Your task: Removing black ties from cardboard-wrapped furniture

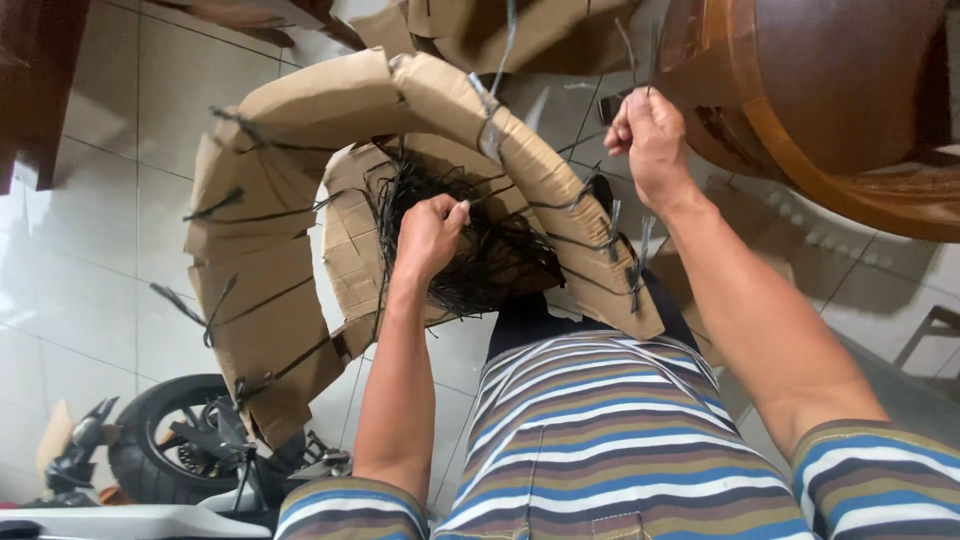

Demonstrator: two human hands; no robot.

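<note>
My left hand (430,235) sits inside the hollow of the cardboard arch (300,230), fingers (455,213) pinched on a black tie (490,195) where it comes through the board; I judge I hold it there so the strip stays taut against the card and the joint does not slacken. My right hand (648,135) is raised past the arch's outer edge, fist clenched on the thin black tails (632,50) that rise from it, knuckles up; pulled away like that, it would draw the strip tight from the far side. The two hands work across one wall of cardboard, one within, one without.

The arch curves over my lap, its near end resting just above my striped shirt (600,430); more ties (225,205) stick out along its outer face, ends loose. Behind my left hand a tangle of black strips (480,255) lies against a second inner piece of card (350,240); I cannot tell which are fastened and which merely hang.

My left forearm runs straight up from the elbow, wrist bent slightly inward; my right arm stretches long and diagonal, elbow low by my sleeve, wrist cocked back.

A round wooden table (830,90) stands just beside the right fist; a small toy motorbike (190,450) lies on the tiled floor (80,280) below the arch.
</note>
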